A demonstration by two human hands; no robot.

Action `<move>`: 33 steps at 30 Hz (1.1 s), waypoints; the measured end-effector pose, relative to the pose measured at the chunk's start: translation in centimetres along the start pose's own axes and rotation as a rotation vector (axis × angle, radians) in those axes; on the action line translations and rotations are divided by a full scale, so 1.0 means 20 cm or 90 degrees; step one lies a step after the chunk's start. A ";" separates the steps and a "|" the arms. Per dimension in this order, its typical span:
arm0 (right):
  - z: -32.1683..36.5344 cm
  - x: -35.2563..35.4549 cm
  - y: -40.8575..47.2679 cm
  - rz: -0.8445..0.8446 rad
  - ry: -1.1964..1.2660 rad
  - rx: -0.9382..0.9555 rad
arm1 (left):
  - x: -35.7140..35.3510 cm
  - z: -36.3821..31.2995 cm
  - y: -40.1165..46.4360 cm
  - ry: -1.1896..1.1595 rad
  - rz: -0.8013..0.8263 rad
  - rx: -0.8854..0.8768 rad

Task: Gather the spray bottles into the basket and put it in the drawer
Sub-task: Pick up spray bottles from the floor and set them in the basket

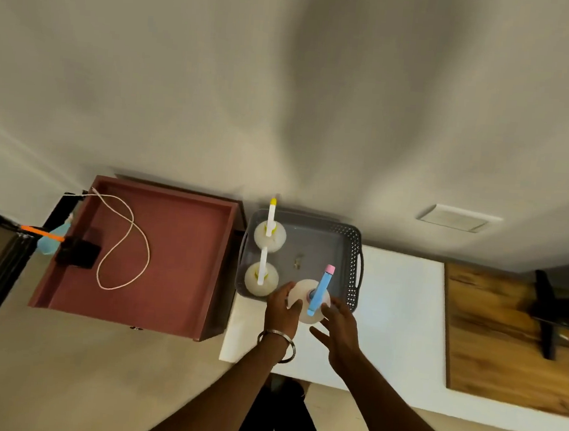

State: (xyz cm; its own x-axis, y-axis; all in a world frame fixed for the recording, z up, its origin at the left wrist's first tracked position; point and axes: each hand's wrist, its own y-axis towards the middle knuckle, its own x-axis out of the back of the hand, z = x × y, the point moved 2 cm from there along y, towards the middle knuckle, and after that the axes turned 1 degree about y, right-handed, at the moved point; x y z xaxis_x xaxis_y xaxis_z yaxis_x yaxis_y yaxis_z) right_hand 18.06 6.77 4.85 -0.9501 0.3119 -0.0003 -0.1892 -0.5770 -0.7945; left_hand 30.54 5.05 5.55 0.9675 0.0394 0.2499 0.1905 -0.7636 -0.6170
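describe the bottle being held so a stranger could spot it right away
Find the grey basket on the white table, beside the open red drawer. At its near edge the left hand grips a round white spray bottle. Its sprayer is blue with a pink tip; the two bottles in the basket have yellow-and-white ones.

Pretty dim indoor shot, warm yellowish cast all over. The wall [288,78] has big soft blotchy shadows, darkest in a smear up the middle. The white worktop [400,294] is the brightest spot, a bit washed out with a faint bluish tint beside the basket [311,248]. Whole thing is soft and smeary, compression mush, no crisp edges anywhere. Wide-angle warp is obvious: straight lines bow at the left and right edges. The arms at the near edge go almost black.
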 end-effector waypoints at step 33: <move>-0.09 -0.18 0.63 0.050 -0.082 -0.128 | -0.18 0.21 0.40 0.121 -0.014 0.128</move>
State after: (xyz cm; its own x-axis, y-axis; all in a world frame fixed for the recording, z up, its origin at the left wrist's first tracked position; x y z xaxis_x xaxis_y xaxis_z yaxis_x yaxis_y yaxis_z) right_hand 19.60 -0.26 -6.21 -0.9861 0.1661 0.0009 -0.0732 -0.4297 -0.9000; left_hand 29.35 1.50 -3.54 0.9178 -0.0814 0.3887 0.2588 -0.6197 -0.7409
